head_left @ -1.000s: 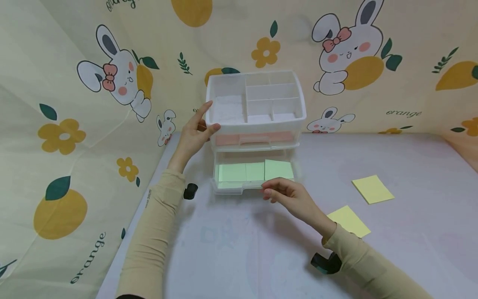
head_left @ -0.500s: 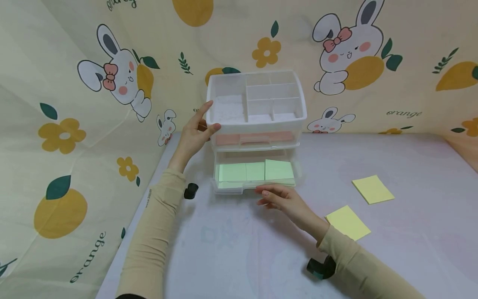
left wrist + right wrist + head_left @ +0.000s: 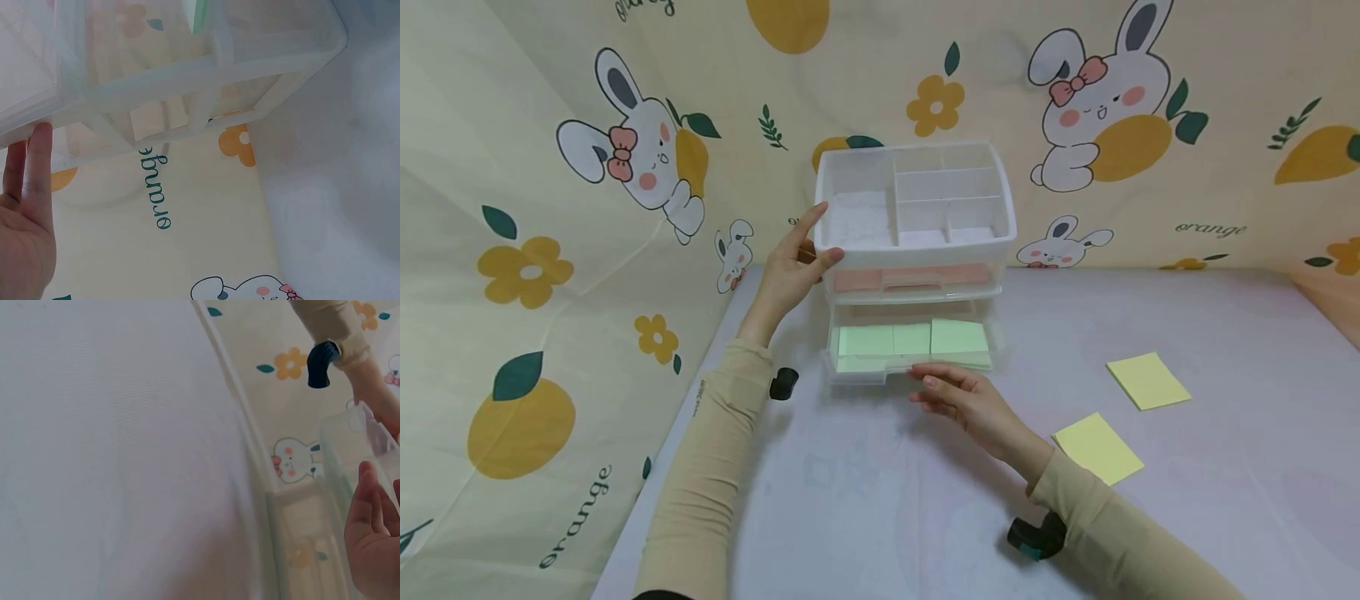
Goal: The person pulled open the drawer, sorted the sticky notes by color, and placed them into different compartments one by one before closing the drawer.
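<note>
A white drawer organizer with a divided top tray stands at the back of the table. My left hand braces its left front corner, index finger at the side rim and thumb at the front; the left wrist view shows straight fingers against its side. The clear lower drawer is pulled out and holds green sticky notes. With loosely extended fingers, my right hand touches the drawer's front near the middle. Pink sticky notes show through the closed upper drawer.
Two yellow sticky note pads lie on the table to the right, one near my right forearm. Patterned cloth with rabbits and oranges hangs behind and at the left. Black wrist cameras sit on both wrists.
The lower drawer has slid slightly inward, toward the organizer. My right hand has shifted a little left along its front, its fingers straighter. My left hand has stayed in place.
</note>
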A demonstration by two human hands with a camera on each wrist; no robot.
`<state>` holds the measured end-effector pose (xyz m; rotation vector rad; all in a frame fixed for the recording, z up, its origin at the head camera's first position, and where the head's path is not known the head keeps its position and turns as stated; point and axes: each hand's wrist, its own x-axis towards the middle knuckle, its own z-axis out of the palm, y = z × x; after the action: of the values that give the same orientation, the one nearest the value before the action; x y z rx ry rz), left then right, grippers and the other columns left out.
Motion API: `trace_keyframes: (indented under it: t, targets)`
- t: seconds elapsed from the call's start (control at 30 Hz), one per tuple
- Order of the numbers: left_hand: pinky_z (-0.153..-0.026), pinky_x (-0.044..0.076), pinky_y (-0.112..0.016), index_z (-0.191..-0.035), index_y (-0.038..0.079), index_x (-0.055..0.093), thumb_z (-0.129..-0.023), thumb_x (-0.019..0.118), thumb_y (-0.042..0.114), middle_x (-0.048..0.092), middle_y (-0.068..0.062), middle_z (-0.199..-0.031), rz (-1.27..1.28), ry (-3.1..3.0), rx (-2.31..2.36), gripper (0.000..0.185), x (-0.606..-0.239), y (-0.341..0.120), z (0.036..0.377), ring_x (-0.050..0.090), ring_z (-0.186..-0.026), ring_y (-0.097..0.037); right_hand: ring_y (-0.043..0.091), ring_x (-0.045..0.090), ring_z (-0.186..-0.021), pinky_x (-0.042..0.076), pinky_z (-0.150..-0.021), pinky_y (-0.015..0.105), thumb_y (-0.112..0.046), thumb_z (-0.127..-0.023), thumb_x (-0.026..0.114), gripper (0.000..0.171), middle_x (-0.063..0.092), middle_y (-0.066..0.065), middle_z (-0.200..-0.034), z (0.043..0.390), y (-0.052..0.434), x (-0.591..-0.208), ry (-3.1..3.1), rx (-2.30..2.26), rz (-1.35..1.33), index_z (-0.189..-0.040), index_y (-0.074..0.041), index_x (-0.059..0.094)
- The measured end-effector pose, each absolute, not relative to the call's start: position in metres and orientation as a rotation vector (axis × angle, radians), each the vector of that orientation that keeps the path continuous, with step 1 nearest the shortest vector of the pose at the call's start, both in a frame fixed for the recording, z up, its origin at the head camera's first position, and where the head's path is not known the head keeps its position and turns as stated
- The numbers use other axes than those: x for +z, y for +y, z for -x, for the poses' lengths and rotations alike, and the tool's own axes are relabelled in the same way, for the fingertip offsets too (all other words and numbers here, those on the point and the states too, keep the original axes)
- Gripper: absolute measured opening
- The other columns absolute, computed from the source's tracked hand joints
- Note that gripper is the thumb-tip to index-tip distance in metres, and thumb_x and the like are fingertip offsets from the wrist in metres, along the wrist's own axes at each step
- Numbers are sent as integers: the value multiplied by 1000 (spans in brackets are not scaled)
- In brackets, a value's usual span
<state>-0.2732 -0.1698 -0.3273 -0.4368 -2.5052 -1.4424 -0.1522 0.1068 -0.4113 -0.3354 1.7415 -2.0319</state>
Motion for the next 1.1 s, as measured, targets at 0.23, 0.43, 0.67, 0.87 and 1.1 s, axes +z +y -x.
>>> trace_keyframes:
  t: [0.23, 0.43, 0.67, 0.87, 1.1]
  targets:
    - [-66, 52, -28, -135, 58, 29, -78, 61, 59, 52, -5, -88, 442, -2494, -1447, 66, -328, -170, 274, 56, -77, -20, 9, 64, -100, 52, -90, 25, -25, -93, 57, 45, 59, 1, -124, 162, 103, -408, 1753, -2060, 297, -130, 0, 49]
    - [-65, 52, -27, -135, 57, 29, -78, 62, 58, 52, -5, -87, 446, -2490, -1440, 66, -328, -170, 274, 56, -75, -20, 7, 64, -97, 51, -92, 26, -22, -94, 56, 44, 59, 4, -124, 175, 100, -404, 1717, -2092, 244, -131, 1, 48]
    - [-66, 52, -28, -134, 58, 29, -77, 62, 59, 52, -5, -88, 439, -2494, -1436, 66, -328, -170, 275, 56, -76, -20, 7, 63, -97, 51, -88, 22, -18, -96, 53, 44, 59, -3, -117, 192, 95, -399, 1690, -2114, 211, -133, 1, 44]
    - [-67, 53, -30, -134, 60, 28, -78, 61, 59, 53, -5, -88, 441, -2492, -1442, 65, -329, -171, 276, 57, -78, -20, 7, 62, -98, 51, -87, 21, -19, -96, 52, 45, 54, 3, -124, 207, 90, -397, 1707, -2115, 186, -135, 0, 41]
    - [-67, 53, -29, -135, 58, 29, -77, 60, 61, 53, -6, -88, 447, -2489, -1434, 66, -329, -171, 275, 58, -77, -20, 7, 61, -98, 49, -93, 26, -17, -97, 50, 41, 50, 7, -130, 219, 85, -395, 1730, -2129, 137, -134, -2, 42]
